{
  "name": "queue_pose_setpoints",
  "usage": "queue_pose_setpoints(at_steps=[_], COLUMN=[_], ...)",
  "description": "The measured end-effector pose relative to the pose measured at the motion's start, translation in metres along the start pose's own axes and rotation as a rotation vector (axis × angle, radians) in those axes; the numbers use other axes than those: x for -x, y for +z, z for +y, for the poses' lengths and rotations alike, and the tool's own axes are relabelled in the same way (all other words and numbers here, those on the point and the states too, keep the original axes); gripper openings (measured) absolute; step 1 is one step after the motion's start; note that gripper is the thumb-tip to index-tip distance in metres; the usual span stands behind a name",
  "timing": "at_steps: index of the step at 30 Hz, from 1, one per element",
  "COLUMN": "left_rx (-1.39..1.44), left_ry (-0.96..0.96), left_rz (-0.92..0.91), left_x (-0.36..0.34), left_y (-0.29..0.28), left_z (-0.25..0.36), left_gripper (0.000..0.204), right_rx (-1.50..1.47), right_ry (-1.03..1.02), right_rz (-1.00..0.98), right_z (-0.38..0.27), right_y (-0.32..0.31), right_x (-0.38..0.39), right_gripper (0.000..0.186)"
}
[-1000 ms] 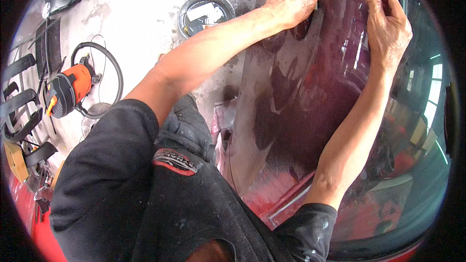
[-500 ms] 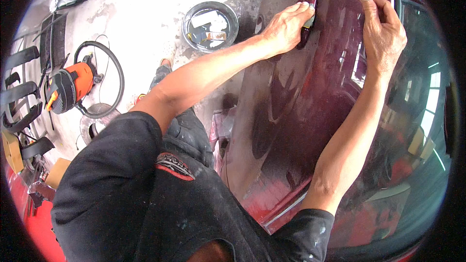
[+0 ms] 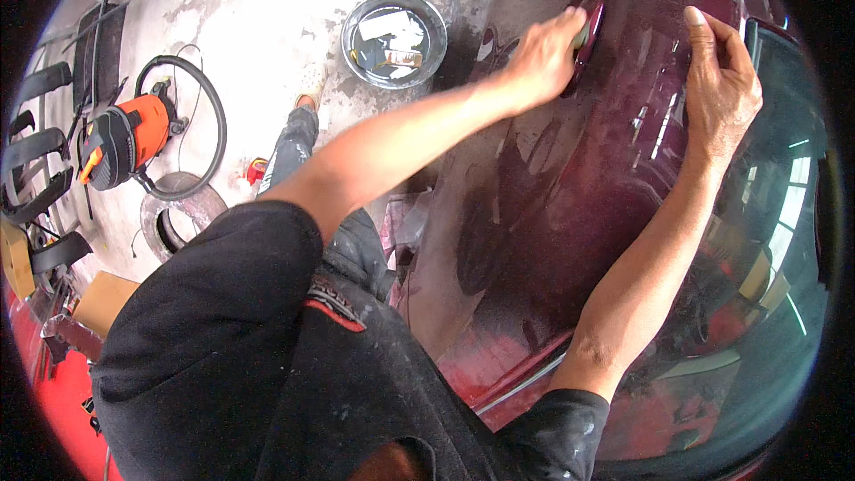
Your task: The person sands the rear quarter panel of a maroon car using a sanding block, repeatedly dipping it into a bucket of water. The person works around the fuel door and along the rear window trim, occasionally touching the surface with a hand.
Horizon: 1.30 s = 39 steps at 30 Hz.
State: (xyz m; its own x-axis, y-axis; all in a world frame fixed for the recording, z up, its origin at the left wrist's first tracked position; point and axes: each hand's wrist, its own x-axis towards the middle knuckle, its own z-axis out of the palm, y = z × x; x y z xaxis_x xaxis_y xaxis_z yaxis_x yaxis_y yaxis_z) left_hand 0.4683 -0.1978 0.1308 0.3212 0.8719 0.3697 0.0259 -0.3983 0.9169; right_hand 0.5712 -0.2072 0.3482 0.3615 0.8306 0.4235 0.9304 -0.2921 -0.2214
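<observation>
My left hand (image 3: 541, 55) presses its bunched fingers to the door handle (image 3: 598, 25) of a dark red car door (image 3: 525, 205). A small greyish-green piece shows under the fingertips, but motion blur hides what it is. Farther right, my right hand (image 3: 723, 93) rests near the window edge of the car, its thumb pointing up and fingers curled under. Whatever lies inside those curled fingers is hidden. Dull, dusty patches and glossy wet-looking ones mix on the door's paint.
On the concrete floor stands a round black basin (image 3: 349, 55) containing water, white pieces and a brush-like item. To the left are an orange vacuum cleaner (image 3: 142, 134) with a black hose, a tyre (image 3: 200, 196), a rack of dark parts (image 3: 44, 147) and a cardboard box (image 3: 105, 301).
The whole view has shifted a little. My left hand is still at the door handle, now blurred by motion and slightly withdrawn along it. The right hand keeps its curled pose.
</observation>
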Motion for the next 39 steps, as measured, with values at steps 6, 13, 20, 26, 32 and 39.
queue_pose_setpoints(at_steps=[6, 13, 20, 26, 32, 39], left_rx=[0.153, -0.125, 0.042, -0.365, -0.196, -0.527], left_ry=[-0.102, -0.059, -0.082, 0.317, 0.177, 0.317], left_rz=[-0.04, -0.199, -0.22, -0.324, -0.325, -0.176], left_x=[0.068, -0.054, 0.03, 0.037, 0.075, -0.014], left_y=[-0.006, -0.008, -0.016, -0.012, -0.009, -0.001], left_z=[0.03, -0.017, -0.027, -0.048, -0.046, -0.052], left_gripper=[0.049, 0.037, 0.043, 0.054, 0.058, 0.051], right_rx=[0.024, 0.05, 0.033, 0.048, 0.078, 0.077], right_ry=[-0.013, -0.017, -0.029, -0.055, -0.04, -0.051], right_rz=[0.026, 0.021, 0.019, 0.013, 0.023, 0.019], right_z=[0.006, 0.003, 0.003, 0.007, 0.007, 0.002], right_y=[0.001, 0.0, 0.001, 0.004, 0.001, 0.005], right_x=[0.005, 0.004, 0.002, 0.003, 0.001, 0.0], right_gripper=[0.031, 0.031, 0.032, 0.032, 0.032, 0.03])
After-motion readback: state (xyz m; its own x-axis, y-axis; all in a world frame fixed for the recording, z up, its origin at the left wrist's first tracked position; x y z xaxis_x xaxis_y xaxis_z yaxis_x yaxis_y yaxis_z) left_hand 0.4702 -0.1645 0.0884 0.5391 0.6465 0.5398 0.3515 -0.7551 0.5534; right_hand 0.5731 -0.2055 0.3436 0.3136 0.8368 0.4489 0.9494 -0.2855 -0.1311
